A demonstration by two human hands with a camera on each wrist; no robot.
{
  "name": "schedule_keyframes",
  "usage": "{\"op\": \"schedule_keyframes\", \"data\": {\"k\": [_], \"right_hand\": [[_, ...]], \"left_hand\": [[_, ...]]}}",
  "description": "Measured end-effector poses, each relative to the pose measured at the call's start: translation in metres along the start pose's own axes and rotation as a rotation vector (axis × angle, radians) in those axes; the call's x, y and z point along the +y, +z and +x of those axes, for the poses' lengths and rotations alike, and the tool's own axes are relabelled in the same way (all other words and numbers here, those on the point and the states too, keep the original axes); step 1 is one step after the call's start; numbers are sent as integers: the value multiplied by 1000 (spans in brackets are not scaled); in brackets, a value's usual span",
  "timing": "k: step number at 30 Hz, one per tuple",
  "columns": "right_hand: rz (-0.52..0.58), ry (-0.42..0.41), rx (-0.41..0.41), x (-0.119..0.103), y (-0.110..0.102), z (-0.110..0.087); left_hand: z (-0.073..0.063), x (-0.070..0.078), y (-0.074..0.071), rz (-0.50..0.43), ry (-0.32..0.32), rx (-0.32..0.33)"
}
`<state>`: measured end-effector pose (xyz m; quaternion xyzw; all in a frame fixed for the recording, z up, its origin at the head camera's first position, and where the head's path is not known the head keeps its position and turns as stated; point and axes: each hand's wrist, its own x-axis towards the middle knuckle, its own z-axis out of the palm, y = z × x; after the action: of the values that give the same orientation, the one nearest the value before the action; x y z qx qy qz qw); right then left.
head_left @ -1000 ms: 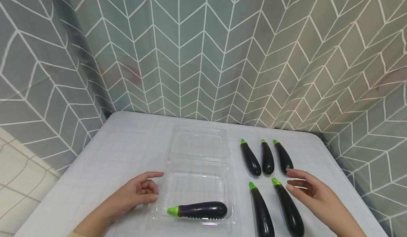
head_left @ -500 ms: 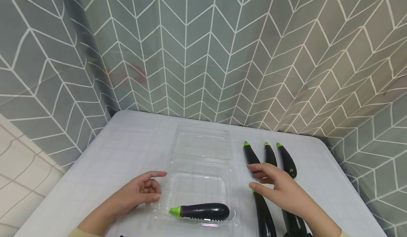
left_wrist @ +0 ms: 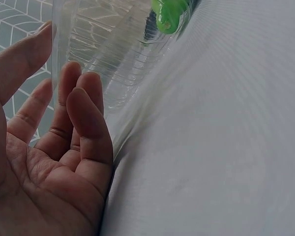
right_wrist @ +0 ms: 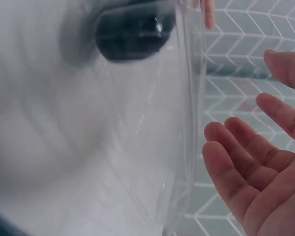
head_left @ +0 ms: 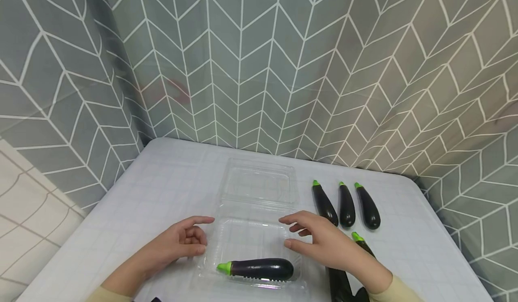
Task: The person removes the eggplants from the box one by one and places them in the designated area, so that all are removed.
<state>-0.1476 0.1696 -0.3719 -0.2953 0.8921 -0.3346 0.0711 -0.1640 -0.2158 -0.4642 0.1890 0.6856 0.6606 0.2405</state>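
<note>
A clear plastic clamshell container (head_left: 247,239) lies opened on the table, its lid (head_left: 259,182) folded back. Inside its near side lies one eggplant (head_left: 259,269), green stem to the left. My left hand (head_left: 182,241) is at the container's left edge, fingers loosely bent and holding nothing; whether the index finger touches the rim I cannot tell. The left wrist view has the green stem (left_wrist: 168,17) behind the clear wall. Over the container's right edge hovers my right hand (head_left: 319,239), fingers spread loosely around nothing. The eggplant's round end (right_wrist: 135,34) appears in the right wrist view.
At the back right lie three eggplants, left (head_left: 325,203), middle (head_left: 346,205) and right (head_left: 367,206). Two more, one with a visible stem (head_left: 358,237) and one lower down (head_left: 339,284), are partly hidden by my right arm. Patterned curtain (head_left: 259,68) surrounds the white-covered table (head_left: 174,180).
My right hand has swept left from beside the eggplants on the right to the container's right edge. The left hand stays beside the container. The head view has shifted slightly.
</note>
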Motion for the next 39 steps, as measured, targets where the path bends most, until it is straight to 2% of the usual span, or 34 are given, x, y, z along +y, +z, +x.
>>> {"op": "schedule_keyframes", "data": {"k": [5,10,14,18,23,31,39], "right_hand": [[11,-29,-62,-4,12,10],[27,-62,-165,-8,21,17],[-11,-90,-240,-8,25,20],[-45,-117,-280,-6,28,23],[-55,-111,-339,-7,31,26],[-132,-185,-405,-8,37,28],[-186,-223,-422,-7,41,30]], "left_hand": [[0,0,0,5,6,0],[0,0,0,3,4,2],[1,0,0,2,3,0],[1,0,1,8,5,-2],[1,0,0,8,3,-1],[0,0,1,6,12,-3],[0,0,1,3,8,2]]}}
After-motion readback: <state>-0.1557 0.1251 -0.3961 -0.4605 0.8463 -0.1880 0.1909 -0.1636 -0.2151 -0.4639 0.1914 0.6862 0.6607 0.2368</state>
